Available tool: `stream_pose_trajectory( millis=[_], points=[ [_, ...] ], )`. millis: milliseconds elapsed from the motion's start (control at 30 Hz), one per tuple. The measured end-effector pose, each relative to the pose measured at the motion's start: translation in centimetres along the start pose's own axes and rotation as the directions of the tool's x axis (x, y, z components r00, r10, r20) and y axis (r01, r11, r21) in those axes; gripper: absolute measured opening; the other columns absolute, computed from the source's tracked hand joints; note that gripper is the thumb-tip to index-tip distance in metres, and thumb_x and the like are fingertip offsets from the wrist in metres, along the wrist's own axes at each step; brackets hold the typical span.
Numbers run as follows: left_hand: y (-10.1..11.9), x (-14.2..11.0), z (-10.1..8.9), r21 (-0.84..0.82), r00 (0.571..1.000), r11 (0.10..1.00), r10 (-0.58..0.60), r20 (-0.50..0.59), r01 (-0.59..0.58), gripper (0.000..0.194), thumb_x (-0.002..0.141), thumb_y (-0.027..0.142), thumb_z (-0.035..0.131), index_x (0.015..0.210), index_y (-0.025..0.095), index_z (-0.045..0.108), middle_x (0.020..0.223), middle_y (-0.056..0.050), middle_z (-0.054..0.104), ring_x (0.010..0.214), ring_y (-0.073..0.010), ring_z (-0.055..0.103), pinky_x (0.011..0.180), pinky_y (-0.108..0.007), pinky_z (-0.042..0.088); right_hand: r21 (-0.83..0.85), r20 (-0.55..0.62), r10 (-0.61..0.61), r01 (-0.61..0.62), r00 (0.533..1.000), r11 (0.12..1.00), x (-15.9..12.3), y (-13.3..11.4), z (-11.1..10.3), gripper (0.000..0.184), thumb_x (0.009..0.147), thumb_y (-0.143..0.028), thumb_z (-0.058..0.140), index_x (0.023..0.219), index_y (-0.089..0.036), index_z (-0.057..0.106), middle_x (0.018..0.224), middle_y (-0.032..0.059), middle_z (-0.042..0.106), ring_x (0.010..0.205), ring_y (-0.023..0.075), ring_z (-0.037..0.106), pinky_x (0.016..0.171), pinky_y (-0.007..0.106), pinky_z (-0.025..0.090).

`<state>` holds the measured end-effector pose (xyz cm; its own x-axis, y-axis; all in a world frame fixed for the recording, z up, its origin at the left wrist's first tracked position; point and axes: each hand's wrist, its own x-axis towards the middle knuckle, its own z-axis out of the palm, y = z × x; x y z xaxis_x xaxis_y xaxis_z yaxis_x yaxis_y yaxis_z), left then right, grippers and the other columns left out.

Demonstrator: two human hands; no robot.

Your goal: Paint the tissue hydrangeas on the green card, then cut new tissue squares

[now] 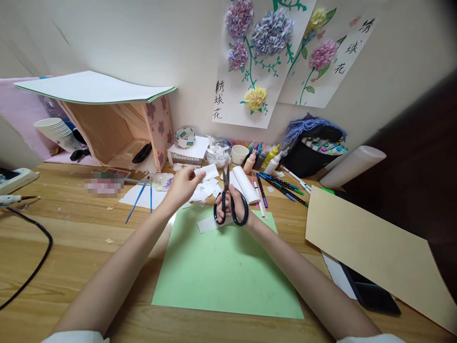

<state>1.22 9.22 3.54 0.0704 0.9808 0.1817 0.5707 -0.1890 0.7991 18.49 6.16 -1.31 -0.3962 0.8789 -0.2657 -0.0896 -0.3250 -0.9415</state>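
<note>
My left hand (pixel 183 188) pinches a small white piece of paper (pixel 207 172) between thumb and fingers. Black-handled scissors (pixel 226 183) are in my right hand (pixel 232 202), their blades pointing up and away and looking nearly closed. The blades stand a little to the right of the paper, apart from it. Under both hands lies a green sheet (pixel 228 271), with a pale paper strip (pixel 210 223) on it partly hidden by my right hand. Several cut white paper pieces (pixel 205 190) are scattered just beyond the sheet.
A white paper roll (pixel 246 184), markers (pixel 282 186) and paint bottles (pixel 250 162) stand or lie beyond my right hand. An open box (pixel 157 133) is at the back left. Tan cardboard (pixel 371 247) covers part of a phone (pixel 374 290) at right. A black cable (pixel 44 257) curves at left.
</note>
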Motion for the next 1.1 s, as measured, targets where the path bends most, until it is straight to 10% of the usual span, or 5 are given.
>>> stream_pose_trajectory(
  millis=[267,1100],
  points=[
    [-0.1,0.2,-0.5,0.07,0.999,0.997,-0.005,-0.043,0.008,0.032,0.079,0.043,0.052,0.06,0.02,0.042,0.056,0.004,0.043,0.055,-0.0126,0.04,0.053,-0.025,0.026,-0.222,0.221,-0.013,0.063,0.975,0.973,-2.1,0.8,1.3,0.062,0.077,-0.077,0.026,0.079,-0.018,0.046,0.049,-0.0055,0.048,0.044,0.0091,0.051,0.049,0.022,0.042],
    [0.1,0.0,0.1,0.067,0.999,0.998,-0.015,0.038,0.012,0.035,0.079,0.045,0.052,0.057,0.02,0.037,0.053,0.005,0.04,0.052,-0.0111,0.036,0.051,-0.025,0.025,-0.246,0.172,-0.044,0.086,0.984,0.965,-2.3,0.2,1.3,0.068,0.064,-0.087,0.026,0.072,-0.02,0.039,0.045,-0.0093,0.037,0.036,0.0065,0.041,0.042,0.021,0.04]
  ],
)
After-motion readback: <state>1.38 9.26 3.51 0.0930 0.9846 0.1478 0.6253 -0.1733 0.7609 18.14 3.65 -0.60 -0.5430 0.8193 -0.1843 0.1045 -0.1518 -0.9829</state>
